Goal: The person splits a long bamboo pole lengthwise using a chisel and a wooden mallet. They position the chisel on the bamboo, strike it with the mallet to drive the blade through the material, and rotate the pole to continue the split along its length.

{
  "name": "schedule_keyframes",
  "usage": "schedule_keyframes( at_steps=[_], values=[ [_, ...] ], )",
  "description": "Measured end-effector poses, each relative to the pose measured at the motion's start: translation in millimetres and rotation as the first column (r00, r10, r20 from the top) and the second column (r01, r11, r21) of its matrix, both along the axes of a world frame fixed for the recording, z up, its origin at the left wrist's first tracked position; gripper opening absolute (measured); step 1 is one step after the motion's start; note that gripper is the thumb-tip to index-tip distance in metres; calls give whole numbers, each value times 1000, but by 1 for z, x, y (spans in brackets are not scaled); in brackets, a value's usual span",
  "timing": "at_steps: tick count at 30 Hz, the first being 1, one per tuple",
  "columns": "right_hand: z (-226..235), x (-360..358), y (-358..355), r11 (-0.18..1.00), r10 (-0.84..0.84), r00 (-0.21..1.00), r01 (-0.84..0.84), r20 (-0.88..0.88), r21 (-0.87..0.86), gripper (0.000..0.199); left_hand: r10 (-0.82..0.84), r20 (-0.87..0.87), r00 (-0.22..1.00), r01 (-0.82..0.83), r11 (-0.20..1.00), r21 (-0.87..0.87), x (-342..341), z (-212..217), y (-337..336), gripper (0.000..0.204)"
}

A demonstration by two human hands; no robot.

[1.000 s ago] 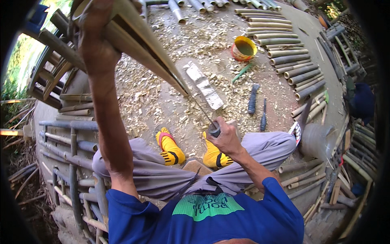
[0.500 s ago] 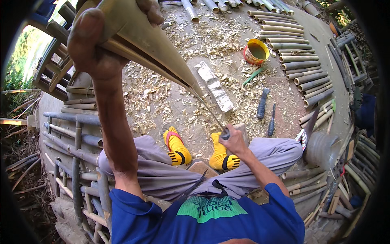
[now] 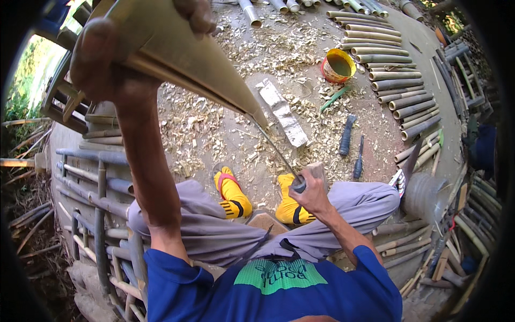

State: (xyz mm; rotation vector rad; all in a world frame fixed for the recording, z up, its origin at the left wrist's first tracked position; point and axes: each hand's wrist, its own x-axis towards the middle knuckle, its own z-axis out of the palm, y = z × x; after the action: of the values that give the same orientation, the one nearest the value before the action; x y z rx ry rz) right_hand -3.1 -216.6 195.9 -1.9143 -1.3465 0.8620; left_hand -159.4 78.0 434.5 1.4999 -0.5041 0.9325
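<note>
My left hand (image 3: 115, 67), raised close to the camera, grips a thick bamboo pole (image 3: 198, 64) with a dark lengthwise slit. The pole slants down toward the middle, its narrow-looking end above the shavings. My right hand (image 3: 313, 192) is closed round the dark handle of a thin metal-shafted tool (image 3: 278, 152) by my right foot. The shaft runs up to the pole's lower end; whether its tip goes inside cannot be made out. On the floor ahead of my right knee lie a dark-handled tool (image 3: 347, 136) and a slimmer one (image 3: 359, 159) beside it.
Wood shavings (image 3: 236, 139) cover the floor round a pale block (image 3: 281, 114), a green strip (image 3: 336, 99) and a yellow-red bucket (image 3: 338, 65) with liquid. Cut bamboo pieces (image 3: 383, 59) line the right. A bamboo frame (image 3: 102, 198) stands left; a clear jug (image 3: 426, 196) sits right.
My left hand and the pole's upper part have shifted slightly left. My right hand has drawn the tool's handle a little toward me, and slightly more shaft shows.
</note>
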Motion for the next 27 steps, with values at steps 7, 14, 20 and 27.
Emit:
schedule_keyframes(
  at_steps=[7,14,20,27],
  values=[
    [-31,21,-2,984,-28,998,38,59,-173,29,15,15,1000,-15,1000,-3,8,-5,8,71],
    [-25,3,9,997,-47,998,49,36,-60,35,14,-31,999,-16,998,-57,0,0,6,66],
    [1,28,-20,941,-13,1000,13,2,-339,40,77,-58,995,-86,981,-175,-22,-5,32,63],
    [130,128,-42,961,-275,961,275,23,-22,54,26,-7,1000,-27,946,-323,-34,-7,39,61]
  ],
)
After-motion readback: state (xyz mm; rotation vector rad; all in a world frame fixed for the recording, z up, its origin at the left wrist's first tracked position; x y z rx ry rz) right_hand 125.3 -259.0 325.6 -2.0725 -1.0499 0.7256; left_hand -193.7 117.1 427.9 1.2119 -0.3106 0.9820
